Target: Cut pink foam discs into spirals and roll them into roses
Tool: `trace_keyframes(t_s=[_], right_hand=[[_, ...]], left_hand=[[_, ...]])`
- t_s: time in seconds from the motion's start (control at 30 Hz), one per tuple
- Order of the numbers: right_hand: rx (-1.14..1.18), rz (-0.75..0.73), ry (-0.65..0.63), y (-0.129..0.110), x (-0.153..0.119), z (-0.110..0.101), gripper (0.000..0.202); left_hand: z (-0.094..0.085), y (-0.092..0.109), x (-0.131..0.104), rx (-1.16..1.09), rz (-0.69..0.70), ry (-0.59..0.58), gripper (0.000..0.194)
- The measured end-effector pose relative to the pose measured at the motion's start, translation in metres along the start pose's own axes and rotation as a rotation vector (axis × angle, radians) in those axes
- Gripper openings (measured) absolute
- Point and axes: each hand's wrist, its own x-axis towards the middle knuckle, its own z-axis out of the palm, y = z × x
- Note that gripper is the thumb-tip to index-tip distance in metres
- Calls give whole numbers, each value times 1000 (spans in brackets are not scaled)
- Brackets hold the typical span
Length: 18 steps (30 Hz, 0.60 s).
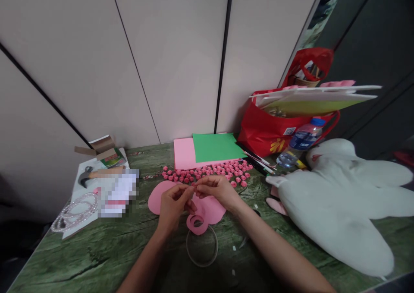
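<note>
My left hand and my right hand meet over the middle of the table, fingertips pinched together on a small piece of pink paper. Its shape is mostly hidden by the fingers. Beneath and beside the hands lie pink paper shapes, one on the left and one on the right. A curled pink paper piece hangs or rests just below my left hand, overlapping the top of a clear ring. Many small rolled pink paper flowers are spread behind the hands.
Green paper and pink paper lie at the back. Pens, a water bottle, a red bag and a white plush toy are right. A hammer, beaded strands and an opened box sit left.
</note>
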Motion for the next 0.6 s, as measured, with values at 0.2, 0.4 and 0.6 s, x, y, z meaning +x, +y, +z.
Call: trace_keyframes(t_s=[0.2, 0.4, 0.6], right_hand=[[-32, -21, -30, -13, -3, 1, 25], [110, 34, -90, -8, -6, -2, 29], [88, 38, -30, -9, -9, 2, 27]], left_hand=[[-1, 4, -5, -16, 13, -26, 20], [0, 5, -9, -24, -11, -35, 19], [1, 4, -9, -8, -17, -12, 20]])
